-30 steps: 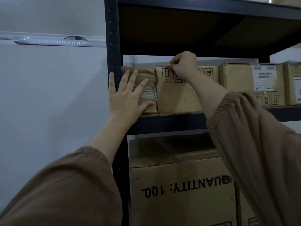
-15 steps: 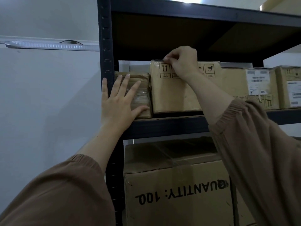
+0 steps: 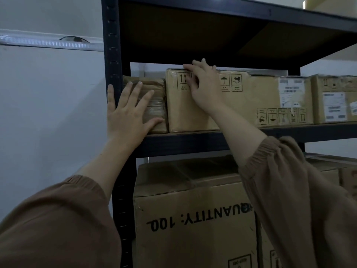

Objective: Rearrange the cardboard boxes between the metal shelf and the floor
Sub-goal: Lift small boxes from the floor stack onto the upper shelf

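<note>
Brown cardboard is lying under both hands. The left hand (image 3: 127, 115) is pressing flat, fingers spread wide, against a small tape-wrapped box (image 3: 154, 97) at the left end of the metal shelf (image 3: 193, 142), its little finger lying on the dark upright. The right hand (image 3: 204, 88), fingers loosely extended and gripping nothing, is resting on the upper front edge of the taller box (image 3: 185, 113), which is printed with arrow and umbrella symbols. These two boxes are sitting side by side, touching. Further right, a white-labelled box (image 3: 270, 97) and an end box (image 3: 336, 101) are standing in the same row. Below, a large carton (image 3: 193, 219) is showing "QUANTITY: 100" upside down.
</note>
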{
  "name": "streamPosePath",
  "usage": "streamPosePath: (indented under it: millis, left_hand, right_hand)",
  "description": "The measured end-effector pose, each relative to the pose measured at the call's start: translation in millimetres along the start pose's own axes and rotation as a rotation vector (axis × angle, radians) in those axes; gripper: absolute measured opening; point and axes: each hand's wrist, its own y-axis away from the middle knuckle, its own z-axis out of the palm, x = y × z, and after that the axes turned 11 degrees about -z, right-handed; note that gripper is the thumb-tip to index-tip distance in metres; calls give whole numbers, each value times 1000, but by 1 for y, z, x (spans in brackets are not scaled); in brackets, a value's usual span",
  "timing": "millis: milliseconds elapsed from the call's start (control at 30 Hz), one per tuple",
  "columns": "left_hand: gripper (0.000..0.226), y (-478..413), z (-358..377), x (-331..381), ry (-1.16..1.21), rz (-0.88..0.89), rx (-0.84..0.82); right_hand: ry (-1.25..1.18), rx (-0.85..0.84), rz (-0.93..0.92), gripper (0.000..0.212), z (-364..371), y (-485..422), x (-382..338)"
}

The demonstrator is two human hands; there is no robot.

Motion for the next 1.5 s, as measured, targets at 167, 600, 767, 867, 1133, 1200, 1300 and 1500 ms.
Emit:
streamPosePath:
  millis: [167,600,767,867,1133,1200,1300,1500]
  left_hand:
    - [68,15,1,12,128,-104,-1]
    - [52,84,-5,169,589,-297,-114]
    - [49,127,-20,274,826,-344,-222]
    - [51,159,-24,338,917,-383,-320]
    - [46,243,-38,526,1055,-496,-674]
    - [46,256,-37,563,1081,-505,-745]
    - [46,272,-28,613,1130,-480,-843]
    - [46,292,10,704,1217,-459,-985]
  right_hand:
    - [-67,16,40,48,-5,43,-9]
    - [-124,-5,269,37,-84,175,25]
    - [-56,-71,369,34,-161,235,68]
    - [8,-99,433,32,-204,275,95]
    - [114,-204,739,32,-320,404,195]
    - [109,-229,804,33,-337,430,217]
    - [120,-245,873,33,-355,461,252]
    - [145,-271,968,32,-370,511,340]
